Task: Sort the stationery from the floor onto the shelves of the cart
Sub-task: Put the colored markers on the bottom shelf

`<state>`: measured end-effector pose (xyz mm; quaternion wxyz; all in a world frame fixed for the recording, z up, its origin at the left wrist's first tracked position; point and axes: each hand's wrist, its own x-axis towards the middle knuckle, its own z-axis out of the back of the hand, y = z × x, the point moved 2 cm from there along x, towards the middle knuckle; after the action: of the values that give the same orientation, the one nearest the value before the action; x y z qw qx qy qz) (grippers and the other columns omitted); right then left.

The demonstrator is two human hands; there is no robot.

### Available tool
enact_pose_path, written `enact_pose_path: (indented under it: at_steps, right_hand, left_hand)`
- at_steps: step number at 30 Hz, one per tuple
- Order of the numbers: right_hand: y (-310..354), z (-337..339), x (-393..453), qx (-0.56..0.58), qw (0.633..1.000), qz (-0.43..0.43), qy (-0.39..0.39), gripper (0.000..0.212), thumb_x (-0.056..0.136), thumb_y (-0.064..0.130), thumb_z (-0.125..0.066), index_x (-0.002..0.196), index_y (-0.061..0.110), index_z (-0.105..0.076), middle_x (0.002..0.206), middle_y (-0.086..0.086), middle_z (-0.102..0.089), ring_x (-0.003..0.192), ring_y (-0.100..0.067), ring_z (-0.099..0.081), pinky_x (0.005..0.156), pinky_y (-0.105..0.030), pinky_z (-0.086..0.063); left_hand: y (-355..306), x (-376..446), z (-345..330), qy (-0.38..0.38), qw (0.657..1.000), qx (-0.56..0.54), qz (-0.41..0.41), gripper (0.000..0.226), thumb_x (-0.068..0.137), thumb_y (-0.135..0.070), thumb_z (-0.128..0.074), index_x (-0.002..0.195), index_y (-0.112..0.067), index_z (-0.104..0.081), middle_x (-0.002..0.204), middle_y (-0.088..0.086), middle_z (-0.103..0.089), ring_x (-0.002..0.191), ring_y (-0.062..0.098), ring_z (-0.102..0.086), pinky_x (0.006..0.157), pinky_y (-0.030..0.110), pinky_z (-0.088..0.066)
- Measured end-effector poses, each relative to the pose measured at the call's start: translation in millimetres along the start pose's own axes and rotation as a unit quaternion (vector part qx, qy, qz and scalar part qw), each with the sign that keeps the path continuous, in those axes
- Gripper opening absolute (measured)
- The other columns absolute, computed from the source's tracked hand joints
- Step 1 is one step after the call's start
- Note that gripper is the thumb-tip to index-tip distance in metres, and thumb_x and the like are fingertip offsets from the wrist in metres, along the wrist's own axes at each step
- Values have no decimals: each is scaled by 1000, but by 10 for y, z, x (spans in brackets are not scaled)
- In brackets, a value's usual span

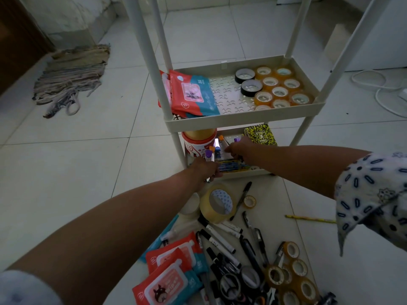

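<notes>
Both my hands reach into the bottom shelf (259,171) of the white cart. My left hand (204,167) is closed around a small shiny metal item with a purple cap (208,154). My right hand (236,149) grips another purple-capped item (236,140) over a pack of pencils (233,167). The same shelf holds a red-and-white tub (198,142), a small blue stapler (217,149) and a yellow-black notebook (261,134). The shelf above (242,119) carries wet-wipe packs (191,93), two black tape rolls (247,81) and several amber tape rolls (279,90).
On the floor near me lie a big clear tape roll (218,203), several markers and pens (222,241), wet-wipe packs (171,269), small tape rolls (293,271), scissors (231,285) and a yellow pencil (308,218). A rag mat (70,75) lies far left, white cables (378,89) far right.
</notes>
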<state>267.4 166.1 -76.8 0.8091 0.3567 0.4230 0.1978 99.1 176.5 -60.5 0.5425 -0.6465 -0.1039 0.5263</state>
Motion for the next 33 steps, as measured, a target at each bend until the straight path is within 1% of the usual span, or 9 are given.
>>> enact_pose_path:
  at_steps: [4, 9, 15, 19, 22, 25, 28, 31, 33]
  right_hand:
    - [-7, -19, 7, -36, 999, 8, -13, 43, 79, 14, -82, 82, 9, -40, 85, -12, -63, 68, -17, -60, 55, -28, -49]
    - [-64, -54, 6, -103, 993, 29, -43, 71, 71, 22, -87, 124, 0, -44, 113, -19, -59, 103, -30, -62, 90, -43, -56]
    - [-64, -59, -1, -125, 991, 27, -49, 63, 71, 28, -86, 118, 3, -52, 102, -13, -60, 93, -26, -63, 75, -35, -56]
    - [-47, -49, 24, -66, 998, 1, -21, 53, 79, 20, -81, 118, 2, -50, 107, -16, -64, 96, -28, -65, 82, -39, -59]
    - [-42, -24, 31, 10, 999, -34, 3, 42, 87, 14, -69, 123, 3, -50, 112, -17, -63, 92, -24, -64, 65, -31, -55]
    - [-25, 5, -3, 90, 994, -58, 29, 31, 94, 11, -59, 124, 4, -52, 98, -14, -64, 66, -17, -57, 44, -25, -41]
    - [-23, 67, -72, 176, 977, -83, 84, 30, 93, 10, -54, 122, 4, -53, 92, -11, -60, 61, -14, -53, 39, -21, -40]
    - [-26, 143, -179, 244, 954, -106, 140, 17, 90, 15, -48, 106, 8, -50, 70, -4, -54, 52, -11, -47, 37, -18, -39]
    - [-35, 193, -228, 250, 949, -110, 158, 19, 89, 16, -45, 103, 5, -51, 67, -4, -53, 51, -11, -46, 38, -17, -40]
  left_hand:
    - [2, -15, 10, 9, 1000, 13, -17, 17, 98, -6, -55, 114, -3, -49, 95, 18, -65, 65, 15, -68, 44, 22, -39]
    - [20, -7, 47, 8, 1000, 13, -25, 9, 97, -3, -55, 95, -10, -51, 84, 11, -64, 58, 10, -68, 46, 22, -41]
    - [4, -12, 40, 13, 999, 24, -37, 10, 96, -4, -55, 96, -12, -49, 89, 13, -65, 59, 11, -69, 44, 23, -39]
    - [-9, -18, 20, 13, 999, 32, -32, 10, 96, -4, -55, 98, -11, -48, 87, 14, -64, 62, 13, -69, 46, 24, -38]
    - [-27, -38, 11, 11, 999, 40, -25, 11, 98, -7, -54, 107, -7, -47, 83, 11, -63, 59, 10, -69, 42, 20, -38]
    - [-57, -66, 13, 14, 999, 44, -22, 8, 97, -4, -54, 101, -7, -48, 87, 13, -62, 61, 13, -68, 38, 19, -37]
    - [-98, -107, 18, 23, 998, 50, -14, 8, 93, 0, -54, 95, -6, -50, 86, 15, -64, 57, 12, -66, 40, 20, -36]
    - [-158, -157, 9, 25, 999, 33, -13, 11, 87, 2, -54, 91, -7, -58, 78, 12, -66, 46, 7, -60, 42, 20, -35]
    - [-200, -185, 12, 18, 1000, 19, -13, 14, 84, 2, -53, 93, -8, -60, 76, 11, -65, 51, 13, -57, 45, 21, -35]
